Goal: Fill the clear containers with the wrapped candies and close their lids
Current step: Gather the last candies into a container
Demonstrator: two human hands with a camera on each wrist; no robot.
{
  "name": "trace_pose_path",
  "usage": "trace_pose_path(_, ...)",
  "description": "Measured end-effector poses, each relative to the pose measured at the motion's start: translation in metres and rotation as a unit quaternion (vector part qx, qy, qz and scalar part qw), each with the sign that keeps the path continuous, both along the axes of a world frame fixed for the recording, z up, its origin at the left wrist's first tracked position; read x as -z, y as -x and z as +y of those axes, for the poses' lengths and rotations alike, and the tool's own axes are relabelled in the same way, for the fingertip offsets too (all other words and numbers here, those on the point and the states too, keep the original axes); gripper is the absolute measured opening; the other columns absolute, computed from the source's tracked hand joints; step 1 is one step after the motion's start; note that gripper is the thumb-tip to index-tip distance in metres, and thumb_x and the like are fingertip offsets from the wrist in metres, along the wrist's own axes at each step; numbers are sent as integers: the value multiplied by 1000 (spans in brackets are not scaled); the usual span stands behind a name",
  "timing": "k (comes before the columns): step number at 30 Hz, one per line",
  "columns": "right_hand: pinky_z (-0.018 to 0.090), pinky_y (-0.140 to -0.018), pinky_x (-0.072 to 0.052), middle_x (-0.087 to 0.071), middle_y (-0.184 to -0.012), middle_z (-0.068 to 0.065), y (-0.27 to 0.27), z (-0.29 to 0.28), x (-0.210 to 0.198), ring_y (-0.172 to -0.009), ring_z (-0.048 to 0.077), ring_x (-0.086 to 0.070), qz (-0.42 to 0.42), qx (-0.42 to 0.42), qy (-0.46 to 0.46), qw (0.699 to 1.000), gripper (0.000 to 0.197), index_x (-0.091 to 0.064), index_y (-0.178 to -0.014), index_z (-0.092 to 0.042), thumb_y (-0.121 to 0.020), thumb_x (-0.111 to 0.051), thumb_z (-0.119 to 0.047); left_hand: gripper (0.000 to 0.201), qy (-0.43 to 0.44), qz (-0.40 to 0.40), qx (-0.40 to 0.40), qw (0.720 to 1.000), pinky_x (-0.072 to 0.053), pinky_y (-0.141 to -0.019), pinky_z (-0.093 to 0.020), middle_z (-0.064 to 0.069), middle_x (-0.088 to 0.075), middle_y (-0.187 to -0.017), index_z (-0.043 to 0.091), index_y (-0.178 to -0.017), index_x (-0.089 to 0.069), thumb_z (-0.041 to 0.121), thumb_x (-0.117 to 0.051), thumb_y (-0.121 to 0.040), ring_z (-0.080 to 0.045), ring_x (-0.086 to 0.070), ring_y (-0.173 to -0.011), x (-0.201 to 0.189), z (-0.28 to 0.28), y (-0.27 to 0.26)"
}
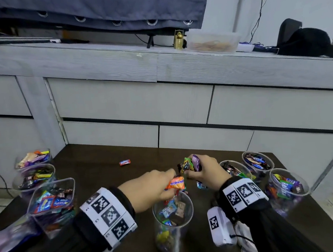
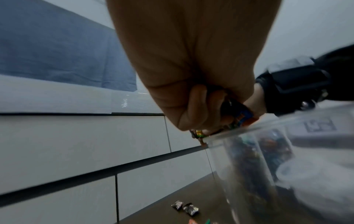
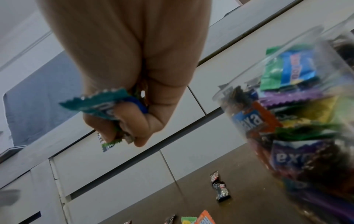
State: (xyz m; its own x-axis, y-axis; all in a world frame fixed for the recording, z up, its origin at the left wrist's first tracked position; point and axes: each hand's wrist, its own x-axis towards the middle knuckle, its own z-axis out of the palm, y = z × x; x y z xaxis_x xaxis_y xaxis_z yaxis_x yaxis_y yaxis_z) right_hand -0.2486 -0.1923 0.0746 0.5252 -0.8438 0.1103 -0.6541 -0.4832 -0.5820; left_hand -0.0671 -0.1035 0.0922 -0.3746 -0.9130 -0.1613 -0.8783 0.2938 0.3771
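A tall clear cup (image 1: 174,222), partly filled with wrapped candies, stands at the table's front centre. My left hand (image 1: 157,187) hovers over its rim and pinches an orange wrapped candy (image 1: 175,183); in the left wrist view the curled fingers (image 2: 193,109) hold wrappers just above the cup's rim (image 2: 239,133). Just behind, my right hand (image 1: 203,171) grips a bunch of candies (image 1: 189,164), purple, green and dark. In the right wrist view a teal wrapper (image 3: 103,104) sticks out of that fist.
Three filled clear containers (image 1: 53,201) stand along the table's left edge and three filled cups (image 1: 287,187) on the right, all without lids. A red candy (image 1: 124,162) lies alone mid-table. Dark candies (image 3: 220,188) lie loose on the brown table (image 1: 97,173). White drawers rise behind.
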Motion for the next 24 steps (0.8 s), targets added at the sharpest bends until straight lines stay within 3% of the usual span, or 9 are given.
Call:
trace_pose_path(2,15,-58,-35,-60,-76,-3,2,3,-1,-70,11,-53,11,-1,10,1000,18,-52,-78,-21,-84,-69,-23,29,0,-69,19,997,-46,-79,-36,-10,-59,-110,14,-120,-42,33,-47,-100,-26,-60,-97,3,3,5)
trace_pose_path(4,8,-55,-35,-57,-73,-6,4,5,-2,-68,9,-51,17,-4,15,1000,23,-48,-73,-25,-84,-69,-24,31,26,-126,46,991,-42,-74,-37,-12,-59,-111,12,-123,-42,31,-47,-99,-31,-60,-98,8,6,10)
trace_pose_path(8,6,-55,-34,-55,-71,-9,7,7,-2,-68,10,-50,32,-5,32,999,29,-44,-69,-30,-84,-69,-27,39,62,-214,72,972,-36,-70,-36,-13,-58,-119,14,-129,-45,34,-52,-96,-35,-59,-104,11,7,19)
trace_pose_path(12,9,-57,-36,-61,-78,-4,9,9,-5,-72,13,-54,36,-12,26,999,20,-52,-78,-20,-84,-69,-28,51,59,-224,67,971,-47,-80,-38,-9,-58,-121,18,-131,-50,46,-60,-89,-29,-59,-108,9,11,22)
trace_pose_path(15,10,-58,-37,-60,-76,-6,11,12,-11,-70,10,-54,35,-18,32,999,20,-50,-76,-23,-84,-68,-27,52,79,-177,58,979,-49,-83,-37,-5,-60,-117,22,-126,-54,51,-64,-84,-25,-59,-106,10,13,17)
trace_pose_path(18,10,-55,-39,-53,-66,-13,11,14,-18,-59,-1,-49,5,-19,35,999,26,-47,-71,-29,-84,-69,-25,49,68,-70,27,995,-49,-81,-31,3,-64,-110,28,-119,-60,55,-69,-79,-17,-60,-101,11,15,6)
trace_pose_path(21,9,-56,-40,-58,-67,-11,8,20,-26,-58,-5,-52,-37,-52,13,998,19,-53,-76,-28,-85,-69,-25,47,50,36,1,998,-47,-74,-19,12,-63,-105,31,-109,-63,61,-72,-74,-2,-56,-91,13,16,-5)
trace_pose_path(24,27,-67,-48,-66,-79,2,2,27,-31,-70,10,-59,-33,-91,-2,995,18,-59,-86,-13,-85,-69,-28,48,100,72,-13,992,-37,-72,-10,23,-48,-99,39,-96,-53,74,-65,-66,7,-43,-93,19,19,-14)
